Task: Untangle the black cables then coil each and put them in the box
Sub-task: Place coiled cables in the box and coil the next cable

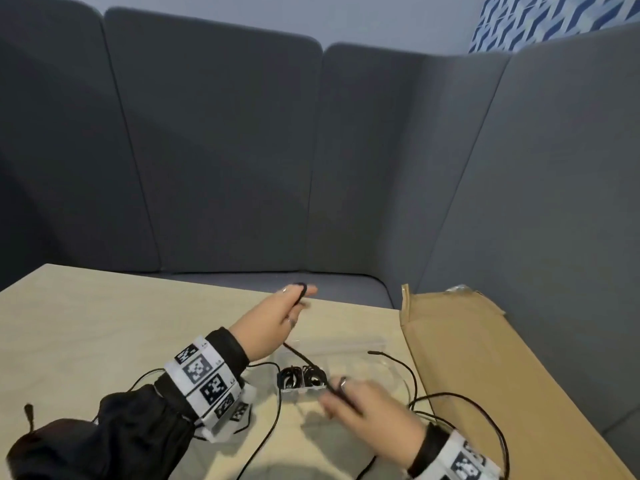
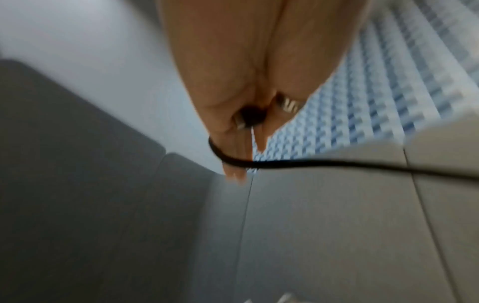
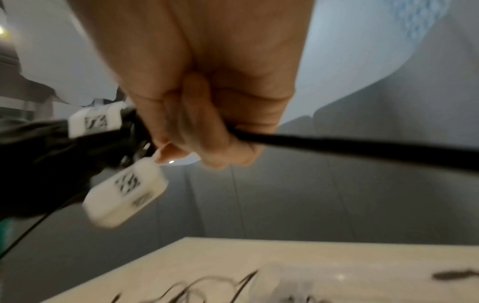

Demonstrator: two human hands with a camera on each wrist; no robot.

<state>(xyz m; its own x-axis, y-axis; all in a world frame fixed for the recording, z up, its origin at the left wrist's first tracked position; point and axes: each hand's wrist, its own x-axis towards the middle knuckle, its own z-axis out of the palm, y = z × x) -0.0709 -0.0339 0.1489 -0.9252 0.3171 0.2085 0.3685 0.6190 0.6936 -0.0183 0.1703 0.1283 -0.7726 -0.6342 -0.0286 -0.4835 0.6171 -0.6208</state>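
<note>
Pale wooden table [image 1: 104,323], clear plastic box [image 1: 346,362], loose black cables [image 1: 277,420], cardboard sheet [image 1: 485,375]

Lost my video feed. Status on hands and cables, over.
Left hand raised, cable looped over its fingers. Right hand grips the same cable. Two coils already in clear box. Loose cables lie around it on table.

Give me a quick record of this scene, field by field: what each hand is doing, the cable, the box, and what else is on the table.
left hand: raised, black cable looped round its fingers
right hand: fingers grip the same cable lower down
clear box: on the table, two coiled cables in its near-left corner
loose cables: trailing over the table
cardboard box: at the table's right edge
</note>
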